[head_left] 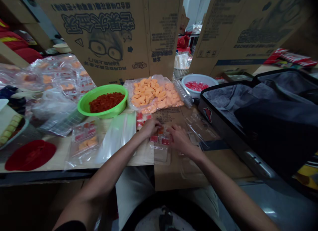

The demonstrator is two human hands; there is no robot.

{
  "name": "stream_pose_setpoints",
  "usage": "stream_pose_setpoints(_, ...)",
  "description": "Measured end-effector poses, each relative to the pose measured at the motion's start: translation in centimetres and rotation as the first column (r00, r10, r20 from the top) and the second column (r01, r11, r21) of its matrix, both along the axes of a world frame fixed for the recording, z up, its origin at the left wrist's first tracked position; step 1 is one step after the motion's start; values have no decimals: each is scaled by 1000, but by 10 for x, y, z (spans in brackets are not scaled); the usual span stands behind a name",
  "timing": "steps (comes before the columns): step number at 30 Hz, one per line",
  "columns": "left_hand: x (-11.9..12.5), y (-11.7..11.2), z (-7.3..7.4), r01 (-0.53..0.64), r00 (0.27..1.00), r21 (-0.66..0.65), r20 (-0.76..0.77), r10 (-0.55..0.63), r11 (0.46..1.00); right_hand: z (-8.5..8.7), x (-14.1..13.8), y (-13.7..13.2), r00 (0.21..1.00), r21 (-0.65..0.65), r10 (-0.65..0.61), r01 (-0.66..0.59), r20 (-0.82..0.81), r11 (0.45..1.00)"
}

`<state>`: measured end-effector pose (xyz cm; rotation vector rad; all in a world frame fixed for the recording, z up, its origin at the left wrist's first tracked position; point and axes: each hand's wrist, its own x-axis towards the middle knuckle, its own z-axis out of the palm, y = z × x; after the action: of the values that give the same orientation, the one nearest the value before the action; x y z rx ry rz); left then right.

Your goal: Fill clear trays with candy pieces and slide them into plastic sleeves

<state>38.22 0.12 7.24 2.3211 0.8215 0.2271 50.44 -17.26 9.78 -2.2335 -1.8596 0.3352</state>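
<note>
My left hand and my right hand meet over a clear plastic compartment tray on the table in front of me. The tray holds small red packets and an orange piece. Both hands have their fingers curled down onto the tray's compartments; what the fingertips pinch is too small to make out. Behind the hands lies an open bag of orange pieces, with a green bowl of dark red pieces to its left and a white bowl of red packets to its right.
Filled clear trays and empty plastic bags lie to the left, beside a red lid. Stacked packed trays sit at the back left. An open dark suitcase stands at the right. Cardboard boxes wall the back.
</note>
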Motion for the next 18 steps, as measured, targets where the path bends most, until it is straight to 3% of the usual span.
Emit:
stream_pose_setpoints(4, -6, 4, 7, -96, 993, -124, 63, 104, 988, 2, 6, -27, 1000, 39, -11, 11, -15, 999)
stream_pose_setpoints(7, 0, -9, 8, -47, 988, -270, 132, 85, 962, 0, 7, -40, 998, 56, 13, -9, -65, 998)
stream_pose_setpoints(9, 9, -21, 5, 58, 988, -204, 153, -27, 977, -2, 7, -43, 996, 62, 16, -10, -93, 998)
stream_pose_setpoints(13, 27, -39, -6, 193, 976, 79, 83, -199, 978, -6, 9, -41, 994, 54, 2, 4, -107, 999)
stream_pose_setpoints(16, 30, -38, -6, 177, 980, 94, 72, -184, 980, -12, 16, -40, 995, 40, -14, 18, -94, 999)
stream_pose_setpoints(18, 23, -28, 1, 85, 989, 67, 117, -92, 994, -16, 22, -38, 996, 24, -41, 43, -78, 999)
